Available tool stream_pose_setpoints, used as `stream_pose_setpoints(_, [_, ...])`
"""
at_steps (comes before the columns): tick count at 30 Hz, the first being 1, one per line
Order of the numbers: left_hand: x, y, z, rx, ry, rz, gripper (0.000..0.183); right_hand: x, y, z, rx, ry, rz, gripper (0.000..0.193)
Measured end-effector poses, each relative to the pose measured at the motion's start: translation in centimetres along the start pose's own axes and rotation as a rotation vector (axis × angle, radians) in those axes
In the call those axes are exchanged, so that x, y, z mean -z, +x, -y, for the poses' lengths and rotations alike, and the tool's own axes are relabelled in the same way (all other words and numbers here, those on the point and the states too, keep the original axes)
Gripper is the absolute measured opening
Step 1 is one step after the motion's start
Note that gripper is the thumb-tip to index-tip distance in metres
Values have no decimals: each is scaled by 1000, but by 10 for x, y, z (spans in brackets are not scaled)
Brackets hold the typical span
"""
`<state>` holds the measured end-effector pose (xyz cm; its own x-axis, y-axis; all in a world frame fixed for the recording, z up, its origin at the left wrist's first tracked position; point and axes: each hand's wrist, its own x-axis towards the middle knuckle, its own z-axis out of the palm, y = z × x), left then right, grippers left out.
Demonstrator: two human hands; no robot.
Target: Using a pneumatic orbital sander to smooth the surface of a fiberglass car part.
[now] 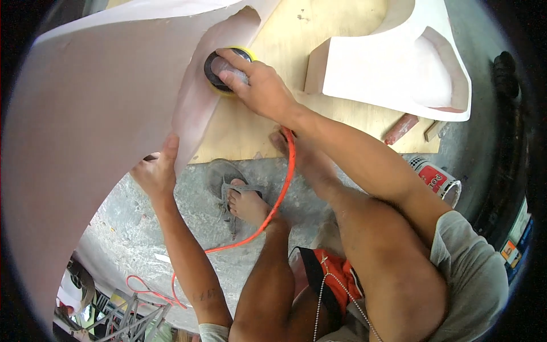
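Gripping a round, yellow-rimmed sander (212, 73), the right hand (259, 85) is curled over its top, thumb and fingers partly closed. The tool lies over the pinkish edge of a large curved panel (108, 97); contact beneath its disc is hidden. Below and left of the right hand, the left hand (158, 171) is partly closed on the panel's lower edge, thumb on the visible face; most of its fingers cannot be seen. An orange hose (292, 159) emerges beneath the right wrist and curves down to the floor (188, 194). Right of that hand, a second white panel (382, 71) rests on a plywood board (296, 28), with a red cylinder (401, 129) nearer the forearm.
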<state>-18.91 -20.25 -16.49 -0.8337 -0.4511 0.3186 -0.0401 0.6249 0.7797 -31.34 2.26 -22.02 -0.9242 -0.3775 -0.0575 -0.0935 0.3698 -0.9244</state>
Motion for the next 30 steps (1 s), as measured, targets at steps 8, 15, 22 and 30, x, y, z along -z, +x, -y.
stream_pose_setpoints(8, [4,-1,2,125,-43,108,65,15,29,-8,39,-10,-131,46])
stream_pose_setpoints(15, [-2,-1,-3,103,15,50,63,15,30,-4,-56,-26,-36,47])
stream_pose_setpoints(22, [-2,0,-1,7,10,4,68,-6,17,-5,78,-32,-48,47])
stream_pose_setpoints(30, [2,-3,1,35,48,76,61,-38,-23,19,84,49,290,45])
